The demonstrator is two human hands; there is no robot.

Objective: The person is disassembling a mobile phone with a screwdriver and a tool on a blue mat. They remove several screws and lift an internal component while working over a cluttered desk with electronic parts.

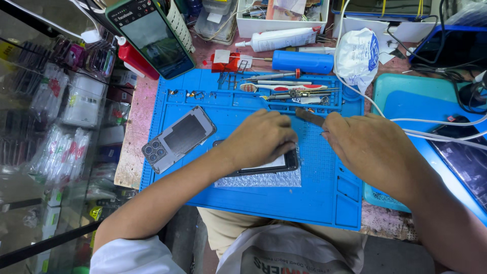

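Head view: your left hand (pixel 261 138) presses flat, fingers curled, on the opened phone (pixel 284 163) beneath them. Your right hand (pixel 368 149) pinches a brown-handled tool (pixel 310 117) at the phone's top edge. Back cover (pixel 178 138) already off, left of your fingers; inner work looks unfinished.

Propped phone (pixel 152 35): you see it leaning at the mat's far-left corner, green-edged, its screen lit with a pale bar over a dim picture.
White tube (pixel 281 39): lies behind the mat, long, white, nozzle pointing left, dark print along its side.
White pouch (pixel 356 57): sits at your far right, crumpled white with a blue patch.
Dark screen (pixel 464 160): lies flat at your right edge, black glass, unlit.
Hanging packets (pixel 58 152): clear bags with red and white cards, behind the glass on your left.
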